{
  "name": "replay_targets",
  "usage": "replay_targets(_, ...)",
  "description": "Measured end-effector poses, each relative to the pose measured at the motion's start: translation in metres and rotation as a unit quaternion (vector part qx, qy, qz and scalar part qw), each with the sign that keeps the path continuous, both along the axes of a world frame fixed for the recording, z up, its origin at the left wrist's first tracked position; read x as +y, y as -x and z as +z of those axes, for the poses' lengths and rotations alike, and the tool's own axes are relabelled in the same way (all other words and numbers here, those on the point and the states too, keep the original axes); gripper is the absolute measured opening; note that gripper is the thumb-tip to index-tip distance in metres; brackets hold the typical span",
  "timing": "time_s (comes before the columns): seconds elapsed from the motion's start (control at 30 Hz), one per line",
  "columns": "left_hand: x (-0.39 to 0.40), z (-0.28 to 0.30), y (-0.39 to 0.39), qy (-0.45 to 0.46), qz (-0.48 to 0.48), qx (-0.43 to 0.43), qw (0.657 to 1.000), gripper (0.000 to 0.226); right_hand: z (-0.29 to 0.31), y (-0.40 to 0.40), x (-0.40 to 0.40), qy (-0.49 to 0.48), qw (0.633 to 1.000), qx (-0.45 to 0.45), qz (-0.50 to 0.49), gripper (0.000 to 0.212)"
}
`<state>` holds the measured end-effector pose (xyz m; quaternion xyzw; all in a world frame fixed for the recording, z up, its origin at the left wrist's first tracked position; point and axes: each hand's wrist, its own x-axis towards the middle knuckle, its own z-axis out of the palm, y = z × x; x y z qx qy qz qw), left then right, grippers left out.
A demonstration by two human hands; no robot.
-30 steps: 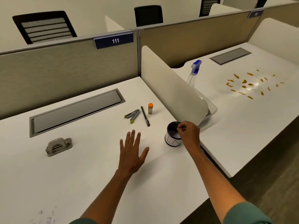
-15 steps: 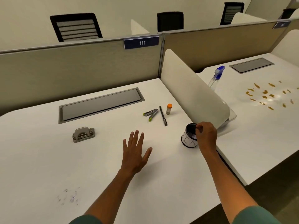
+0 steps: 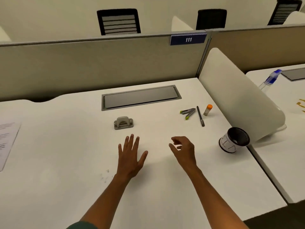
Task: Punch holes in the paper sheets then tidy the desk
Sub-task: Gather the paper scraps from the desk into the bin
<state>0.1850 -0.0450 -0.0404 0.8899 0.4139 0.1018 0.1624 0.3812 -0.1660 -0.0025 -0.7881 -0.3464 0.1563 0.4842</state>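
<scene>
Hands hover over the white tabletop (image 3: 66,187) and hold nothing: the left hand (image 3: 130,156) is flat with the fingers spread wide, the right hand (image 3: 183,150) has the fingers loosely curled around empty air. The metal hole punch (image 3: 123,123) stands just beyond the left hand, not touched. The paper sheets (image 3: 6,141) lie far to the left, partly cut by the frame edge, well apart from both hands. To the right are a stapler (image 3: 188,112), a pen (image 3: 200,116), a glue stick (image 3: 208,110) and a mesh pen cup (image 3: 234,142) (its inside is too dark to see). I judge that the punching is not yet begun; the next move probably calls for bringing the sheets to the punch.
</scene>
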Motion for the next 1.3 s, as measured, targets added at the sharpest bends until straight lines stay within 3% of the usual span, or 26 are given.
replay_targets(0.23, 0.02, -0.01, 0.087, 0.021, 0.068, 0.013, 0.997, 0.077, -0.037, 0.097, 0.038, 0.08, 0.986, 0.008, 0.149, 0.034)
replay_targets(0.47, 0.03, -0.026, 0.16, 0.026, 0.123, 0.042, 0.991, 0.08, -0.057, 0.154, 0.049, 0.173, 0.953, -0.038, 0.246, 0.05)
replay_targets(0.67, 0.032, -0.044, 0.199, 0.027, 0.129, 0.047, 0.99, 0.076, -0.06, 0.186, 0.055, 0.175, 0.942, -0.075, 0.275, 0.051)
replay_targets(0.93, 0.026, -0.05, 0.199, -0.001, 0.106, 0.06, 0.993, 0.067, -0.059, 0.203, 0.054, 0.174, 0.936, -0.126, 0.281, 0.034)
replay_targets(1.1, 0.023, -0.049, 0.2, -0.013, 0.08, -0.004, 0.997, 0.059, -0.059, 0.214, 0.054, 0.173, 0.934, -0.133, 0.284, 0.02)
replay_targets(1.3, 0.017, -0.051, 0.201, -0.046, 0.029, -0.058, 0.997, 0.047, -0.057, 0.217, 0.062, 0.172, 0.937, -0.147, 0.266, 0.018)
